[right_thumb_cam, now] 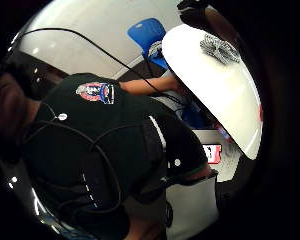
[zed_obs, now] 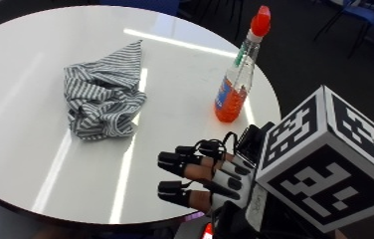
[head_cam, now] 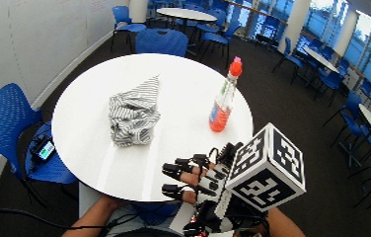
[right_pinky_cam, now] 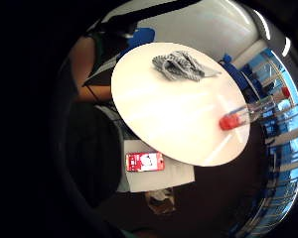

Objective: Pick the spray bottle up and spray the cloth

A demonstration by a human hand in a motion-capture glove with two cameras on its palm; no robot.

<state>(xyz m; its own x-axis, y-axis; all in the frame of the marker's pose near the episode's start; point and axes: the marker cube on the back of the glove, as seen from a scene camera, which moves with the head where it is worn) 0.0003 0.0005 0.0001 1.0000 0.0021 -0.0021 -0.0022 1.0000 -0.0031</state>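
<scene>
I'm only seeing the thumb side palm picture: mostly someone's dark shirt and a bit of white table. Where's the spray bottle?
Observer: The spray bottle stands upright near the round white table's edge, red cap on top, orange liquid in its lower part.
Operator: Is the gloved hand holding it?
Observer: No. The gloved right hand hovers at the table's near edge, short of the bottle, gripping nothing.
Operator: And that striped thing I glimpse?
Observer: A crumpled grey-and-white striped cloth, lying on the table apart from the bottle.
</scene>
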